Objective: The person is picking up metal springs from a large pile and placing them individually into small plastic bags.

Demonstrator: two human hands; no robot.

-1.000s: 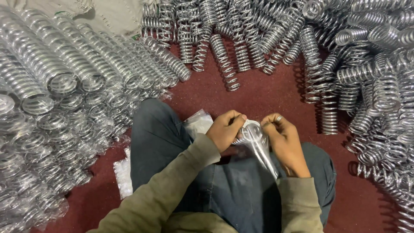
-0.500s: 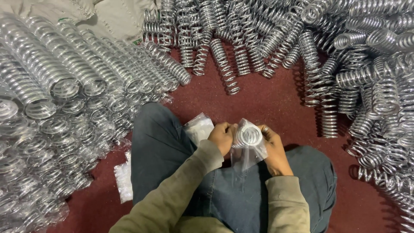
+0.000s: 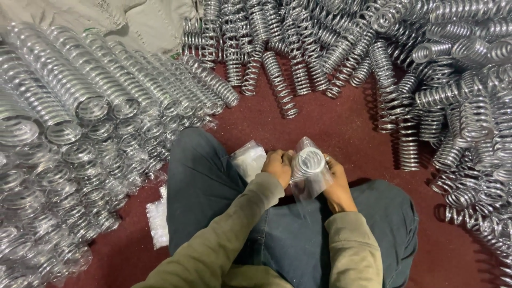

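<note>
Between the left hand [image 3: 278, 166] and right hand [image 3: 337, 184], both gripping it, a coil spring [image 3: 308, 162] sits half-sleeved in a clear plastic bag [image 3: 312, 184], which probably needs pulling down next.

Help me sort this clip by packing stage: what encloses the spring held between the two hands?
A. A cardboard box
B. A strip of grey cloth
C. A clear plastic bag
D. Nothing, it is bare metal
C: the spring stands end-on between the left hand and the right hand, inside a clear plastic bag whose glossy film shows around and below the coils.
</note>
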